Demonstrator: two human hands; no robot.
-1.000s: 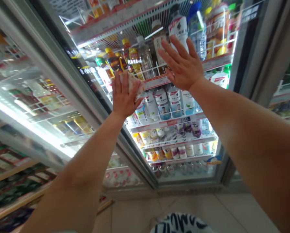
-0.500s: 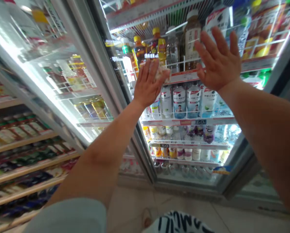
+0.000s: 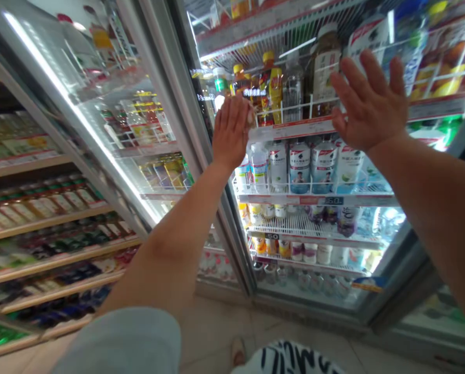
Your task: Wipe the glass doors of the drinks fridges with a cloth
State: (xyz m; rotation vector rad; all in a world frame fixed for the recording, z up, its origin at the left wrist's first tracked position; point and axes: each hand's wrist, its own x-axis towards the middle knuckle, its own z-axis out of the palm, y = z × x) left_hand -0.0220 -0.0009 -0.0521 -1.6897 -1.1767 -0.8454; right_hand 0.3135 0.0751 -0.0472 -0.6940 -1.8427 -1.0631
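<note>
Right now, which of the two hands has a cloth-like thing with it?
The left hand: a pale cloth-like thing shows at its edge facing the right hand, which is spread open with nothing visible in it.

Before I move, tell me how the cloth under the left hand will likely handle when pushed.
The cloth is probably floppy: the pale edge that shows looks soft and uneven. It is likely light, since the left hand covers nearly all of it. Blur leaves wetness unclear.
</note>
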